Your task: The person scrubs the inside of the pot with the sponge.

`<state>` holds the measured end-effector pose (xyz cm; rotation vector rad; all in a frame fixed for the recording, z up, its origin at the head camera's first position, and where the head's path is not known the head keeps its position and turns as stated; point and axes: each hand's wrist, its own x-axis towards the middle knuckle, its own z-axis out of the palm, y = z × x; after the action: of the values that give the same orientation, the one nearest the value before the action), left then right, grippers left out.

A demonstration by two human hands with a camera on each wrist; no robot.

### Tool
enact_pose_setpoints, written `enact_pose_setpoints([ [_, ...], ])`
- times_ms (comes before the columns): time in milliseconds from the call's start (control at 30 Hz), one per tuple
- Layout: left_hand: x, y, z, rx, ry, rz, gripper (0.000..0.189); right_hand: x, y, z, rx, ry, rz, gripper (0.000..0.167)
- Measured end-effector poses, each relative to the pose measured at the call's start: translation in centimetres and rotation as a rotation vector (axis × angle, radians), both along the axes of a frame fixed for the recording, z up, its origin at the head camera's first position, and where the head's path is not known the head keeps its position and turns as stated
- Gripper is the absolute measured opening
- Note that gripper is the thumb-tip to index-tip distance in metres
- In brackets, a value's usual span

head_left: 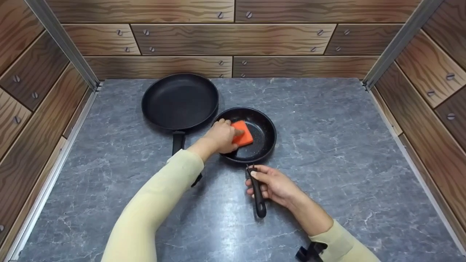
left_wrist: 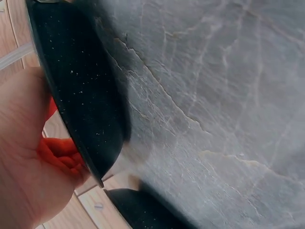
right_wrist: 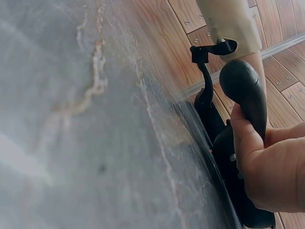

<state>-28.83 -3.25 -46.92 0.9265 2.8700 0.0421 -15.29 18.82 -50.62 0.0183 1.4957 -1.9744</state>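
A small black speckled frying pan (head_left: 265, 127) sits on the grey marbled tabletop. Inside it, my left hand (head_left: 222, 136) holds a square orange sponge (head_left: 243, 134) against the pan's left inner side, one finger lying over the top. From the left wrist, the hand (left_wrist: 35, 152) shows behind the speckled outer wall of the pan (left_wrist: 83, 86), which hides most of the sponge. My right hand (head_left: 275, 185) grips the pan's black handle (head_left: 259, 198), thumb on top and fingers beneath. The right wrist view shows the rounded handle end (right_wrist: 240, 83) sticking out of that hand (right_wrist: 274, 167).
A larger black frying pan (head_left: 180, 100) lies at the back left, close beside the small one; its handle (head_left: 178, 142) runs under my left forearm. Wood-patterned walls (head_left: 233, 40) enclose the tabletop (head_left: 335, 145) at the back and both sides.
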Motion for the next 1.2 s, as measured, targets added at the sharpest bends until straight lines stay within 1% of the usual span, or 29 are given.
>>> enact_pose_setpoints([
  [100,0.5,-0.2,0.5,0.043,0.003,-0.007,0.052,0.0,0.0,0.0,-0.002,0.002,-0.002,0.038],
  [167,0.8,-0.4,1.0,0.072,0.023,-0.015,0.052,-0.1,0.1,0.0,-0.003,0.002,-0.003,0.038],
  [400,2.1,-1.4,3.5,0.184,0.08,-0.016,0.052,-0.3,0.1,0.1,0.006,0.003,0.0,0.04],
  [600,3.3,-3.6,5.7,0.249,0.131,0.001,0.053,-0.4,0.0,0.0,0.004,0.001,0.0,0.04],
  [700,3.9,-5.1,6.4,0.279,0.17,0.02,0.054,-0.4,-0.1,-0.1,0.002,0.002,0.001,0.04],
  [833,4.6,-7.4,6.8,0.332,0.229,0.046,0.053,-0.4,0.0,-0.1,-0.008,0.008,0.004,0.04],
  [933,5.1,-9.2,6.8,0.366,0.244,0.094,0.053,-0.3,0.1,-0.1,-0.01,0.016,0.009,0.04],
  [1067,5.9,-11.6,6.6,0.384,0.254,0.166,0.053,-0.1,0.1,-0.1,-0.007,0.015,0.009,0.04],
  [1200,6.6,-13.8,6.6,0.411,0.302,0.213,0.052,-0.1,0.0,-0.1,-0.004,0.01,0.001,0.041],
])
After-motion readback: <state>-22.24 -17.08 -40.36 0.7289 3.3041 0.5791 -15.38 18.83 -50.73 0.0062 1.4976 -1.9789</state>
